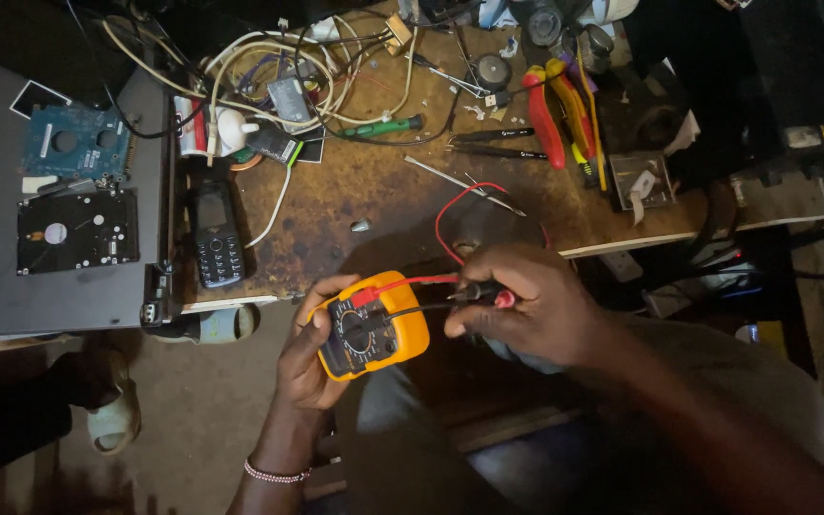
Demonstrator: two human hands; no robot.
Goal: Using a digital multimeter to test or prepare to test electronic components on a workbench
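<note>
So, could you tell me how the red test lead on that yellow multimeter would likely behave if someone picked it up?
The red test lead looks floppy: it loops loosely over the workbench. It seems thin and probably light. Since it joins the yellow multimeter held in the left hand, lifting it would likely tug the meter.

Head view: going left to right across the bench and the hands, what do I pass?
Hard drive → black keypad phone → left hand → orange multimeter → right hand holding the test probes → red-handled pliers.
</note>
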